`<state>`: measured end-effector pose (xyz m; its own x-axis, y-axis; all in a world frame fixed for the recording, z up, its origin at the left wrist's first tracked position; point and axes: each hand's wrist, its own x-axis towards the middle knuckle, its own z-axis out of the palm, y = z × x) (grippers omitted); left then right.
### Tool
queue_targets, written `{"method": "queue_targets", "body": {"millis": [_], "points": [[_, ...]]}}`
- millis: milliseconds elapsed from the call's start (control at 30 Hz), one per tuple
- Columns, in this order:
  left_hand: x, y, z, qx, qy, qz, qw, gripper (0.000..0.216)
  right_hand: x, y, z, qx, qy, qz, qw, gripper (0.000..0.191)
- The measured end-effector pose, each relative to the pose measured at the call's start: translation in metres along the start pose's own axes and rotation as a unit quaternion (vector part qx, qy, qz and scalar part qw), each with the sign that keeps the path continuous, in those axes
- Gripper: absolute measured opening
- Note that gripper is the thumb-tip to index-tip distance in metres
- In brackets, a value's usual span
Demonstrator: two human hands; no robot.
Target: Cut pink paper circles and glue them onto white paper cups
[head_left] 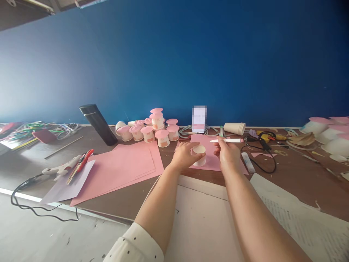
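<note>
My left hand (184, 155) is closed around the side of a white paper cup (200, 160), which stands over a pink paper sheet (211, 149). To its right, my right hand (228, 154) grips a white marker pen (227, 140) with a pinkish tip pointing left. The pen lies nearly level, a little above and right of the cup, not touching it. Behind my left hand sits a cluster of small paper-cup houses (163, 138) with pink round tops and drawn windows and doors. My fingers hide part of the cup's left side.
Left of me lie pink sheets (122, 163), a glue gun (61, 167), a red utility knife (81, 163) and a tilted black bottle (99, 123). Stacked cups (234, 128), a black cable (274, 165) and more pink-topped cups (316, 125) are to the right. A blue wall (174, 62) stands behind.
</note>
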<state>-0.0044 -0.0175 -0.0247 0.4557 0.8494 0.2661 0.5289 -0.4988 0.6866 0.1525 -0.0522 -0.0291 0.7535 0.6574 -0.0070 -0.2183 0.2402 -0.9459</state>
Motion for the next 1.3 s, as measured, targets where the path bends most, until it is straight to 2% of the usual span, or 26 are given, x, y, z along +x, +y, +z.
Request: {"method": "queue_targets", "body": {"millis": [367, 633, 700, 767, 867, 967, 1100, 1300], "points": [[0.000, -0.002, 0.001, -0.001, -0.004, 0.001, 1.000, 0.052, -0.001, -0.002, 0.000, -0.002, -0.003, -0.002, 1.000, 0.022], [-0.001, 0.000, -0.001, -0.027, -0.016, -0.010, 0.999, 0.054, 0.000, -0.024, -0.008, 0.039, -0.005, -0.018, 0.999, 0.022], [-0.001, -0.001, -0.001, -0.030, -0.015, -0.008, 0.999, 0.054, 0.002, -0.032, -0.016, 0.033, -0.033, 0.005, 0.999, 0.024], [-0.001, -0.002, -0.001, -0.029, -0.015, -0.005, 0.999, 0.053, 0.005, -0.040, -0.027, 0.005, -0.092, 0.020, 0.996, 0.023], [0.000, -0.002, -0.001, -0.023, -0.017, 0.005, 1.000, 0.050, 0.009, -0.049, -0.046, -0.069, -0.247, 0.048, 0.965, 0.031], [0.000, -0.001, -0.001, -0.019, -0.017, 0.011, 1.000, 0.050, 0.007, -0.054, -0.058, -0.185, -0.349, 0.051, 0.917, 0.033], [0.000, 0.000, -0.001, -0.015, -0.010, 0.015, 1.000, 0.049, -0.003, -0.057, -0.058, -0.328, -0.405, 0.029, 0.853, 0.026], [0.002, -0.001, 0.001, -0.005, -0.007, 0.019, 1.000, 0.048, -0.011, -0.057, -0.048, -0.371, -0.478, 0.086, 0.791, 0.029]]}}
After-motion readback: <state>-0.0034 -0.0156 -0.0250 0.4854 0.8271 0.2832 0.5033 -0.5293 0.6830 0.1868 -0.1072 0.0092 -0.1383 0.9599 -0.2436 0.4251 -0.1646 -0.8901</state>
